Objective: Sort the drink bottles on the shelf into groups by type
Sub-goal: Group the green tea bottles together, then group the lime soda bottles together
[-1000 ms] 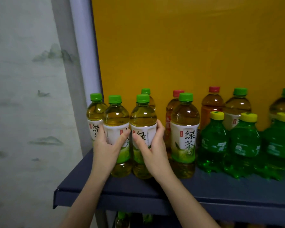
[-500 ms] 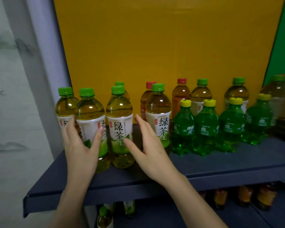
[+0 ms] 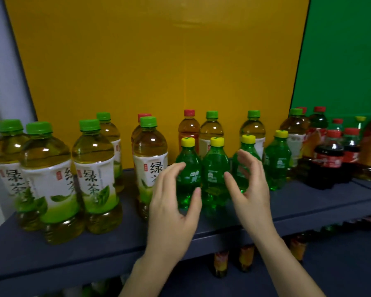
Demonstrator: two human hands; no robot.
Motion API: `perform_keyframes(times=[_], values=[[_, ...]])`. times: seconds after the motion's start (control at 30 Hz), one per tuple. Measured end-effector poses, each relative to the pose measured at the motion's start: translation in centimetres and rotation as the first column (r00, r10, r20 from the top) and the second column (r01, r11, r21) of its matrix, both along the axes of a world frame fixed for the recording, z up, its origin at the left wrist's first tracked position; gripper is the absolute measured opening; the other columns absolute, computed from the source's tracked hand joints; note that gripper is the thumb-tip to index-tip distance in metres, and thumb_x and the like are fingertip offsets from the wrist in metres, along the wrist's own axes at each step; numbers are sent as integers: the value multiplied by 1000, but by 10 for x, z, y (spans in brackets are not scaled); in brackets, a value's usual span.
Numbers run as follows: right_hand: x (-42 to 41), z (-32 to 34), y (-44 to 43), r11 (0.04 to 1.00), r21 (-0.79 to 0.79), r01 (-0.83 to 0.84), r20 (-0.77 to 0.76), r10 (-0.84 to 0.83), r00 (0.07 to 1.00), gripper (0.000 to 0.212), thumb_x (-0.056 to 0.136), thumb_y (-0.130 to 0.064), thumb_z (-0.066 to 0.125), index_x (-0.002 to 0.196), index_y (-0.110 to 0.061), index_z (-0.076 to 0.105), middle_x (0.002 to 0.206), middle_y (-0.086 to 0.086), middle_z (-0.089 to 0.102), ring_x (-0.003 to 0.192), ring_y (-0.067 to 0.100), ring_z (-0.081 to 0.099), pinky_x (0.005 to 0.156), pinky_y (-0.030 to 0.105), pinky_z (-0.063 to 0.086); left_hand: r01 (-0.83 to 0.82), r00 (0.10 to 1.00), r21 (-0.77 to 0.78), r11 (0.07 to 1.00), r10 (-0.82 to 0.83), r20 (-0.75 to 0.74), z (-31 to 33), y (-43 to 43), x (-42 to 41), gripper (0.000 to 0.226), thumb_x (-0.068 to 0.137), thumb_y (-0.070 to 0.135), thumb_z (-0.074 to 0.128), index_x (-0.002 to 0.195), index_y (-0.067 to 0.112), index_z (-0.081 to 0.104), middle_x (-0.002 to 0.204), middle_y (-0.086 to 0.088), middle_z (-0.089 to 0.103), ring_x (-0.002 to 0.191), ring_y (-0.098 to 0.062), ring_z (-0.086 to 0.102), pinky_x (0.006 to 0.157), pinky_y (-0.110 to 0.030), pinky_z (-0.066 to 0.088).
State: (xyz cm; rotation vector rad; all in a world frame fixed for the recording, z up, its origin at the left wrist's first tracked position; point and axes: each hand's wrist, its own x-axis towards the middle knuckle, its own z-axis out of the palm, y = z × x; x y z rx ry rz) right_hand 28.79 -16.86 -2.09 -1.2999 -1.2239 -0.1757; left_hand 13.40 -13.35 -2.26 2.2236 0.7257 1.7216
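Far left: green tea bottles (image 3: 51, 179) stand clustered and upright at the shelf's end. A stray green tea bottle (image 3: 150, 159) stands apart from them, just left of our left grip (image 3: 171, 209). Left grip is released, fingers loosely curved, holding nothing. Its thumb overlaps the first green soda bottle (image 3: 187, 174); we can't tell if it touches. The second green soda bottle (image 3: 215, 174) sits between both grips, just beyond the fingertips. Right grip (image 3: 251, 189) is also released and empty, palm facing left, in front of the third green soda bottle (image 3: 248, 139).

All three sodas are upright, long axis vertical, side by side. We judge a two-handed gather comes next: left grip nearest the first, right nearest the third.

Further right are the fourth green soda bottle (image 3: 277, 163) and cola bottles (image 3: 328, 161).

Surface is a dark blue shelf (image 3: 94, 251), backed by a yellow panel (image 3: 159, 61), then a green panel (image 3: 341, 50).
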Motion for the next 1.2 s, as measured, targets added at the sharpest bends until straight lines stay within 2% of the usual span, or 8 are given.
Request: perform_keyframes(times=[0.13, 0.23, 0.4, 0.57, 0.9, 1.03, 1.1, 1.2], values=[[14, -6, 11, 991, -95, -99, -57, 94, 994, 64, 88, -25, 59, 143, -21, 27, 140, -14, 35, 131, -2, 32, 107, 15, 28, -23, 1000, -90, 996, 22, -13, -4, 15, 45, 72, 88, 42, 51, 146, 15, 18, 151, 3, 21, 138, -1, 14, 107, -3, 8], [16, -4, 20, 977, -155, -148, -78, 137, 987, 68, 89, -33, 56, 145, -21, 20, 148, -9, 31, 134, 0, 27, 110, 20, 26, -139, 990, -136, 981, 140, -7, 1, 31, 61, 75, 90, 34, 54, 147, 12, 11, 155, -2, 13, 140, -5, 7, 109, -12, 5], [14, -5, 32, 947, -226, -228, -133, 202, 970, 75, 87, -35, 59, 145, -24, 13, 149, -6, 28, 128, -2, 29, 102, 16, 26, -177, 981, -309, 935, 192, 18, 4, 47, 73, 73, 89, 32, 57, 145, 10, 17, 150, -10, 26, 138, -21, 25, 110, -29, 23], [18, -17, 42, 928, -245, -279, -233, 223, 946, 77, 82, -40, 64, 141, -23, 17, 130, -5, 51, 116, 9, 51, 95, 26, 42, 62, 970, -584, 810, 88, 225, 7, 56, 74, 56, 80, 30, 68, 126, 21, 37, 119, -5, 55, 108, -20, 56, 91, -36, 49], [21, -23, 28, 930, -248, -272, -253, 209, 945, 70, 74, -47, 70, 128, -23, 35, 120, -6, 59, 111, 10, 57, 95, 35, 48, 271, 941, -669, 692, -43, 337, -5, 53, 65, 47, 70, 11, 73, 110, 21, 50, 106, -4, 64, 99, -22, 63, 89, -49, 52], [18, -23, 3, 945, -172, -280, -319, 215, 923, 75, 65, -62, 68, 126, -29, 40, 117, -11, 61, 110, 8, 58, 94, 38, 49, 314, 938, -667, 676, -111, 328, -5, 46, 63, 63, 53, 28, 81, 111, 20, 56, 103, -1, 68, 97, -19, 65, 87, -47, 53], [18, -23, -11, 946, -124, -300, -390, 231, 891, 62, 69, -55, 72, 120, -34, 44, 111, -13, 64, 106, 6, 61, 89, 34, 53, 327, 935, -645, 691, -139, 325, -5, 40, 64, 63, 50, 33, 81, 108, 24, 59, 102, 2, 68, 96, -17, 65, 86, -45, 54], [21, -23, -37, 956, -31, -292, -472, 244, 847, 43, 78, -33, 70, 107, -46, 41, 100, -34, 55, 93, -24, 51, 77, 3, 44, 350, 925, -594, 725, -168, 340, -7, 29, 70, 57, 50, 37, 80, 102, 30, 60, 98, 6, 69, 92, -13, 66, 84, -44, 55]])
